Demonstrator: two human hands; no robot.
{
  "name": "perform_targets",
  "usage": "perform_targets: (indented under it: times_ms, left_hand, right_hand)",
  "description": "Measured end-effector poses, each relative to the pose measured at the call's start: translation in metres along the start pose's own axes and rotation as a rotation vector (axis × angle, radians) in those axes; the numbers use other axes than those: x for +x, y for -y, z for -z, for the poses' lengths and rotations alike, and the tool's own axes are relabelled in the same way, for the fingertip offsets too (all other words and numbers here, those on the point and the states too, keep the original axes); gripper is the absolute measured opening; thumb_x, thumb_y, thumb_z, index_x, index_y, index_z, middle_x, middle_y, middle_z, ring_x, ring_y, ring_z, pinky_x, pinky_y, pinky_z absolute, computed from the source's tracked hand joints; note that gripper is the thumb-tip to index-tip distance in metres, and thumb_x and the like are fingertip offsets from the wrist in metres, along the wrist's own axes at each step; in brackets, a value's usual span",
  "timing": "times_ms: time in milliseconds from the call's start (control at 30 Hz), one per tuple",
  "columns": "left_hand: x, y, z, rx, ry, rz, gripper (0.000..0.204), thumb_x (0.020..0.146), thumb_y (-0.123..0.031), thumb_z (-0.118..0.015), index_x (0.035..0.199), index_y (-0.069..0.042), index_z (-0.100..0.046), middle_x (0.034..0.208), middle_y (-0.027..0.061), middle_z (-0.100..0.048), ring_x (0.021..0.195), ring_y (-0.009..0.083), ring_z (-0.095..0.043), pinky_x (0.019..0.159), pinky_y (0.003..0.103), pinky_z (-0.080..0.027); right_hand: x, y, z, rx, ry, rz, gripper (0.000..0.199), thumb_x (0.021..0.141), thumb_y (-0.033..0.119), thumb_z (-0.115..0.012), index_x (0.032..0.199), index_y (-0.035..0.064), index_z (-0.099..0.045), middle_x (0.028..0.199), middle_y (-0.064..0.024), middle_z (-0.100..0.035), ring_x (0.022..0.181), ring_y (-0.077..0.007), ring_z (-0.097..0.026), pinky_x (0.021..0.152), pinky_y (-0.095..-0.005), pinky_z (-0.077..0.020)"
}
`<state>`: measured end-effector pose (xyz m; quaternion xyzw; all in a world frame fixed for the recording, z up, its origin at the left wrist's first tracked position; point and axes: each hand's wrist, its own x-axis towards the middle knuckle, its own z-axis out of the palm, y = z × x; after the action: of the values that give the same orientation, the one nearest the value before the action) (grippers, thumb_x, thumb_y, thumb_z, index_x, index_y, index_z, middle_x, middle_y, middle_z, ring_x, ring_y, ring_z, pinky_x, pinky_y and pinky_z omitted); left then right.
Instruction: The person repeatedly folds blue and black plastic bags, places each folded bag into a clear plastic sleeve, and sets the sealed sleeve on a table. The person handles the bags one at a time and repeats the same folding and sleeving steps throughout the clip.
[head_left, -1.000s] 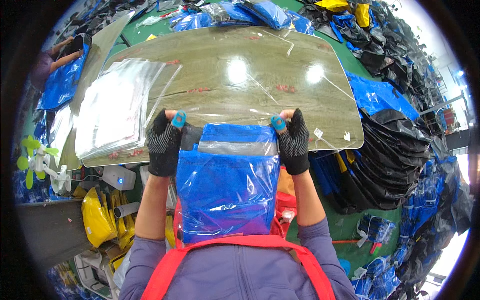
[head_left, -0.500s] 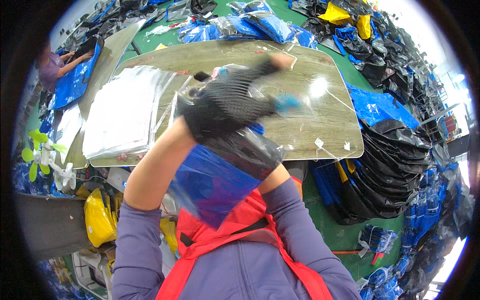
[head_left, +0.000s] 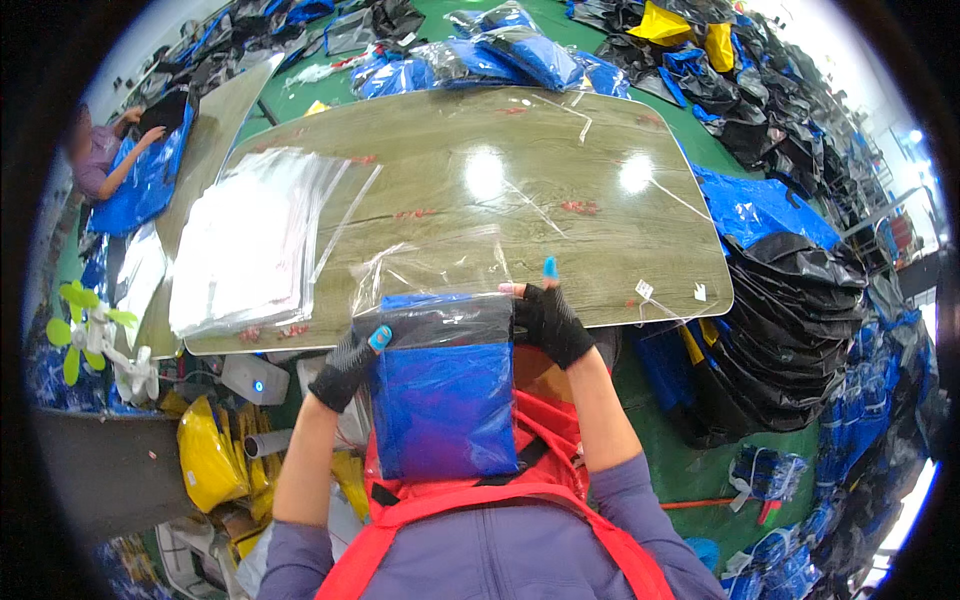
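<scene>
A clear plastic bag with a folded blue and black item in it hangs over my lap at the table's near edge. Its flat, see-through upper end lies over the edge of the tabletop. My left hand, in a black fingerless glove with a blue fingertip cover, grips the bag's left side with the thumb on top. At its upper right edge, my right hand is closed on the bag, similarly gloved, with one blue-covered digit pointing up. The fingers underneath the bag are hidden.
On the table, a stack of clear plastic bags lies at the left. Piled black and blue bags stand at the right. A green fan is at the left edge; a co-worker handles a blue item beyond it.
My left hand has come down from across the bag to its left side. The bag has turned upright and straight, and my right hand now shows at its right edge.
</scene>
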<state>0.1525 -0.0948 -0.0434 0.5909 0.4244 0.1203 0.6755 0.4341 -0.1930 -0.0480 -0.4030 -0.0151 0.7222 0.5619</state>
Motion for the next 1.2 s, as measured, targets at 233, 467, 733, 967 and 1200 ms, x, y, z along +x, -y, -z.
perform_targets:
  times_ms: [233, 467, 733, 967, 1200]
  left_hand:
    - [0.053, 0.011, -0.019, -0.144, -0.172, -0.182, 0.043, 0.079, -0.026, -0.077, 0.112, -0.006, -0.057, 0.092, 0.003, -0.062, 0.079, 0.0111, -0.058, 0.068, 0.025, -0.05]
    - [0.082, 0.0, 0.009, -0.114, -0.019, -0.235, 0.036, 0.089, -0.036, -0.062, 0.108, -0.004, -0.064, 0.1, 0.0085, -0.067, 0.088, 0.0153, -0.063, 0.081, 0.029, -0.049]
    - [0.108, -0.036, 0.027, -0.504, -0.009, -0.106, 0.039, 0.094, -0.033, -0.058, 0.121, -0.004, -0.057, 0.111, 0.0146, -0.063, 0.097, 0.0239, -0.065, 0.083, 0.036, -0.053]
    - [0.093, -0.058, 0.01, -0.336, 0.026, -0.305, 0.039, 0.094, -0.031, -0.058, 0.114, 0.003, -0.062, 0.098, 0.0107, -0.069, 0.085, 0.0165, -0.066, 0.077, 0.029, -0.053]
    - [0.069, -0.075, 0.019, 0.299, -0.004, -0.553, 0.031, 0.095, -0.018, -0.057, 0.118, 0.002, -0.061, 0.102, 0.0117, -0.07, 0.091, 0.0177, -0.067, 0.08, 0.025, -0.05]
  right_hand:
    - [0.017, -0.032, 0.024, -0.767, -0.363, 0.905, 0.028, 0.085, 0.02, -0.067, 0.103, 0.0015, -0.058, 0.089, -0.0109, -0.067, 0.073, -0.0165, -0.062, 0.069, -0.0287, -0.0497]
    - [0.013, -0.004, 0.034, -0.95, -0.388, 0.753, 0.032, 0.089, 0.031, -0.066, 0.094, -0.0003, -0.064, 0.078, -0.0057, -0.065, 0.069, -0.0135, -0.06, 0.063, -0.0289, -0.0481]
    - [0.025, 0.033, 0.003, -1.252, -0.76, 1.525, 0.024, 0.089, 0.02, -0.064, 0.101, -0.0005, -0.063, 0.094, -0.0117, -0.068, 0.081, -0.023, -0.064, 0.071, -0.0335, -0.0498]
    - [0.045, 0.041, -0.105, -1.767, -0.071, 1.324, 0.022, 0.074, 0.011, -0.063, 0.096, 0.0111, -0.065, 0.087, -0.0116, -0.061, 0.087, -0.0326, -0.059, 0.075, -0.0423, -0.0501]
    - [0.09, 0.082, -0.094, -2.078, 0.293, 1.238, 0.022, 0.079, 0.03, -0.062, 0.086, 0.0098, -0.068, 0.086, -0.014, -0.065, 0.082, -0.034, -0.066, 0.072, -0.0447, -0.0526]
